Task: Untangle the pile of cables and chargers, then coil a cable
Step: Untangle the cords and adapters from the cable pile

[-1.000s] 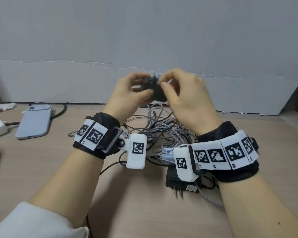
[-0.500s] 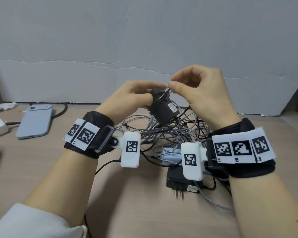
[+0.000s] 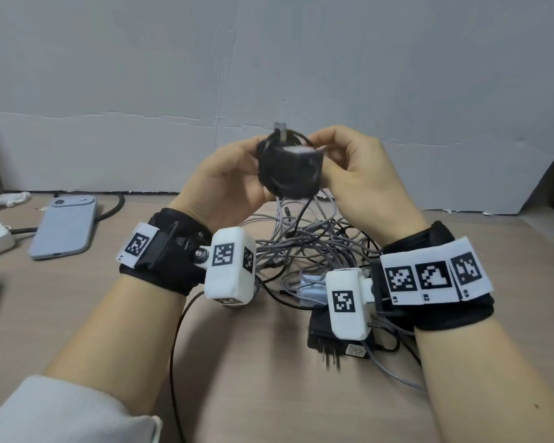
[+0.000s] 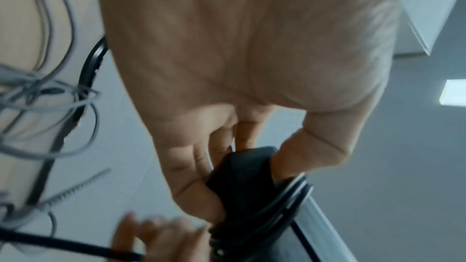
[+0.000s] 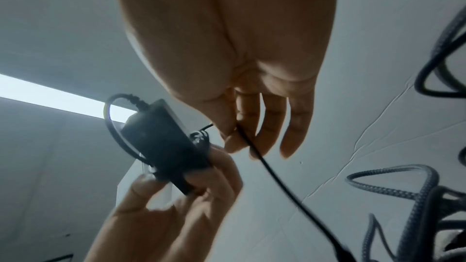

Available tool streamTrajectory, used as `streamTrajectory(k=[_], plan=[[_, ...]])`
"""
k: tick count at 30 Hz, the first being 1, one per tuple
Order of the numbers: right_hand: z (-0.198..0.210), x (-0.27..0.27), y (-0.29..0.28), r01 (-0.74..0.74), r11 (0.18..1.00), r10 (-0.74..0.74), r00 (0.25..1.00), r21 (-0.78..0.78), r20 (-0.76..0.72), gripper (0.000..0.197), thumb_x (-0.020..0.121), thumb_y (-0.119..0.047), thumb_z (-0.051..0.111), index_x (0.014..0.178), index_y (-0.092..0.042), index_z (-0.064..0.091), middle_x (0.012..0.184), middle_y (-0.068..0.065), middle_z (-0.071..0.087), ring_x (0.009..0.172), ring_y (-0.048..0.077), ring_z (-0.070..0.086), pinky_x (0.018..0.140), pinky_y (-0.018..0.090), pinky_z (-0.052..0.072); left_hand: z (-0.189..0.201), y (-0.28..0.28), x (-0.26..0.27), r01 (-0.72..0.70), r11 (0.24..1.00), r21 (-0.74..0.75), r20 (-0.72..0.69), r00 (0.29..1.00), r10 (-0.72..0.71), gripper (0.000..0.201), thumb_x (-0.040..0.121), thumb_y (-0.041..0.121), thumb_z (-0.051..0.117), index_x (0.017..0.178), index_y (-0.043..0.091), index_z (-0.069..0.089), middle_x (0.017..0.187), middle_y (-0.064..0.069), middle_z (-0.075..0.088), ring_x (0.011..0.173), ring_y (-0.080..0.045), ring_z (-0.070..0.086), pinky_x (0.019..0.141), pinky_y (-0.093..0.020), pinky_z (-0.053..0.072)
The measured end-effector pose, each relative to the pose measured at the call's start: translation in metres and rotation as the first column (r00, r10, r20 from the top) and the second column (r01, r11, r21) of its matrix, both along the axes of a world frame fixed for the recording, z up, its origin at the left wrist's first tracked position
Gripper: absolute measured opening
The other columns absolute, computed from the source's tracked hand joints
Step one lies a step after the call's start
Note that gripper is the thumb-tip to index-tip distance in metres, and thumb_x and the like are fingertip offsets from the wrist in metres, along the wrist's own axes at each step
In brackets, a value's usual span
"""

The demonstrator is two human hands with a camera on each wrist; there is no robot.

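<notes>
Left hand point(image 3: 227, 180) grips black charger point(image 3: 290, 172) wound with its thin black cable point(image 5: 267, 166), held above the cable pile point(image 3: 304, 247) mid-desk point(image 3: 269, 378), right hand point(image 3: 359, 180) pinching that cable beside it, phone point(image 3: 64, 227) well left, second charger point(image 3: 320, 334) at pile's near edge.

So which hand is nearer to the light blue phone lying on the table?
Left. The left hand is raised over the cable pile, to the right of the phone; the right hand is farther right, beyond the black charger they both hold.
</notes>
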State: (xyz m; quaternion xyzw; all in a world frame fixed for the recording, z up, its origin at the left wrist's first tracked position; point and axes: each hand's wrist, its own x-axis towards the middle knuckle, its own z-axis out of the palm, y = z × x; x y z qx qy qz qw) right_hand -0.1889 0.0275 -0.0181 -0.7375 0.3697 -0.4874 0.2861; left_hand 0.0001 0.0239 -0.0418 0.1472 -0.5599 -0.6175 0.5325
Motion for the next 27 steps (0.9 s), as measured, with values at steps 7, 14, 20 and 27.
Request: streamTrajectory(k=[7,14,20,27], plan=[[-0.012,0.010,0.000,0.034,0.998,-0.017,0.942,0.044,-0.336,0.031,0.098,-0.011,0.047,0.127,-0.019,0.056,0.068,0.002,0.071,0.060,0.002,0.065,0.063,0.017,0.045,0.007,-0.001,-0.005,-0.108,0.989,0.105,-0.212,0.969,0.129,0.031,0.090,0.005,0.049,0.119,-0.001,0.058,0.119,-0.015,0.064,0.103,-0.024,0.066,0.084,-0.029,0.055],[-0.013,0.014,0.004,0.070,0.997,-0.048,0.885,0.030,-0.462,0.043,0.095,-0.011,0.046,0.137,-0.015,0.056,0.064,0.010,0.067,0.066,0.016,0.069,0.068,0.031,0.053,0.000,-0.010,-0.011,-0.458,0.884,0.089,-0.046,0.885,0.463,0.012,0.096,-0.004,0.057,0.103,0.004,0.063,0.101,-0.010,0.072,0.091,-0.020,0.072,0.083,-0.030,0.056],[-0.010,0.021,0.011,-0.005,0.997,-0.023,0.934,-0.077,-0.358,0.042,0.095,-0.011,0.051,0.135,-0.021,0.059,0.073,0.010,0.067,0.066,0.020,0.063,0.071,0.041,0.055,0.007,-0.011,-0.012,-0.626,0.779,0.008,-0.165,0.768,0.619,0.021,0.093,-0.008,0.058,0.113,0.000,0.058,0.108,-0.014,0.068,0.095,-0.025,0.072,0.086,-0.036,0.057],[-0.003,0.021,0.018,-0.027,0.983,-0.010,0.980,-0.180,-0.199,0.029,0.098,-0.012,0.056,0.125,-0.020,0.066,0.081,-0.007,0.068,0.070,0.008,0.065,0.073,0.033,0.057,0.004,-0.007,-0.003,-0.763,0.632,-0.140,0.071,0.629,0.775,0.043,0.082,0.007,0.070,0.124,0.011,0.058,0.106,-0.011,0.073,0.096,-0.022,0.071,0.088,-0.036,0.058]])
